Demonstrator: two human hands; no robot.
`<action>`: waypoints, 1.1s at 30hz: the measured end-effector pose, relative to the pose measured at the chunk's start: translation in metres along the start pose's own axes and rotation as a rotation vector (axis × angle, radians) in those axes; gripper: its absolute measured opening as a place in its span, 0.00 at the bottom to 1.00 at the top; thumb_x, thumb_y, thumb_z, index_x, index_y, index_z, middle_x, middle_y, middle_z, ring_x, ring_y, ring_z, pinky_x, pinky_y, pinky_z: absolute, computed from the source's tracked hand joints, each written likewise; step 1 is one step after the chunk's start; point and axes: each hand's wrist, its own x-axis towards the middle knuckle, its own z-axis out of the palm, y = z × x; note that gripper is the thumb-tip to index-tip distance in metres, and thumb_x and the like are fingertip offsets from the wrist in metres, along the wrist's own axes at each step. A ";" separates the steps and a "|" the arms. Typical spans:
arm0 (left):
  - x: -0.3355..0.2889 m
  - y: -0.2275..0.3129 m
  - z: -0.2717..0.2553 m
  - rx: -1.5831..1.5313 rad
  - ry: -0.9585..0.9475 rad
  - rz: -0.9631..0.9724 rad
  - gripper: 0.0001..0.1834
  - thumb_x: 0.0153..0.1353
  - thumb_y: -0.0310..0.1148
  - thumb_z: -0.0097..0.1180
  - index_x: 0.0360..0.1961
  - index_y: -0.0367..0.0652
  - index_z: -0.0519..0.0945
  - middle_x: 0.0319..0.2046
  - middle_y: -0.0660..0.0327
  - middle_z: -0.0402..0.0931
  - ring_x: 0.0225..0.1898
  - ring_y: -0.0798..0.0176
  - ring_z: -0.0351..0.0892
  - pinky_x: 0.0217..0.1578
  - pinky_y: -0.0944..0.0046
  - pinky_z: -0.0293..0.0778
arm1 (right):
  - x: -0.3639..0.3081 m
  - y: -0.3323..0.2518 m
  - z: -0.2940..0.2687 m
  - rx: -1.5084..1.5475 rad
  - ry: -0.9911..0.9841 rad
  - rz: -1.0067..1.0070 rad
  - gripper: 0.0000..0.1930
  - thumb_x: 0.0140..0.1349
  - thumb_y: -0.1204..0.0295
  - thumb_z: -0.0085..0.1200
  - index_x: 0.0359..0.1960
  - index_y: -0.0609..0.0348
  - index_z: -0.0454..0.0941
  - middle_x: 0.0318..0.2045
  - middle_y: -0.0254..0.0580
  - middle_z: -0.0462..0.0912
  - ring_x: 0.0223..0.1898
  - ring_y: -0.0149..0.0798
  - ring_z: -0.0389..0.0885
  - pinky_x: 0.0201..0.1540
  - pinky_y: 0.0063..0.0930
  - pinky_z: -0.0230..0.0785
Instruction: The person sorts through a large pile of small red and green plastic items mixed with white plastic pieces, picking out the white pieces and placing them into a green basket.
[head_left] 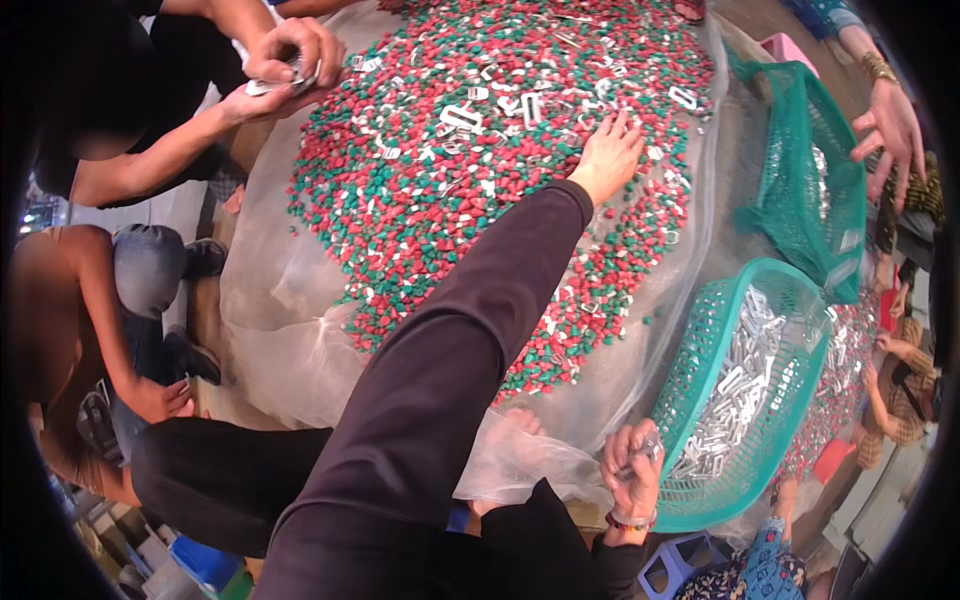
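Small red, green and white chips form a wide pile (420,230), with silvery metal frame-shaped pieces (531,110) scattered through it. My left hand (610,158) reaches across to the far right part of the pile, fingers stretched over the chips, holding nothing that I can see. Close to my body, my right hand (632,468) is closed around something shiny and silvery, mostly hidden by the fingers. Just right of it stands a teal plastic basket (690,370), partly filled with loose silvery metal pieces (735,390).
A translucent sheet (275,300) lies under the pile. Beyond the teal basket is a green netted basket (815,180), with another person's hand (890,130) beside it. At upper left, a person's hands (295,65) hold some pieces. Other people sit left and far right.
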 end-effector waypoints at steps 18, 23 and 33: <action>-0.162 -0.102 -0.095 -0.214 -0.013 -0.209 0.10 0.55 0.28 0.47 0.40 0.45 0.68 0.31 0.48 0.66 0.37 0.46 0.69 0.30 0.51 0.70 | 0.028 0.046 0.072 0.205 -0.091 0.219 0.17 0.57 0.67 0.52 0.45 0.57 0.63 0.31 0.50 0.74 0.31 0.45 0.76 0.13 0.29 0.71; -0.128 -0.118 -0.080 -0.129 -0.063 -0.557 0.29 0.55 0.42 0.52 0.58 0.54 0.61 0.34 0.44 0.66 0.35 0.44 0.70 0.30 0.51 0.71 | 0.025 0.044 0.074 0.151 -0.009 0.252 0.15 0.57 0.70 0.50 0.45 0.56 0.63 0.30 0.46 0.72 0.30 0.40 0.75 0.12 0.24 0.66; -0.169 -0.101 -0.085 0.017 -0.346 -0.332 0.07 0.54 0.32 0.47 0.27 0.41 0.76 0.24 0.55 0.76 0.27 0.55 0.79 0.26 0.54 0.74 | 0.017 0.050 0.077 0.393 0.004 0.184 0.18 0.54 0.79 0.44 0.48 0.55 0.63 0.35 0.48 0.71 0.38 0.46 0.73 0.28 0.36 0.75</action>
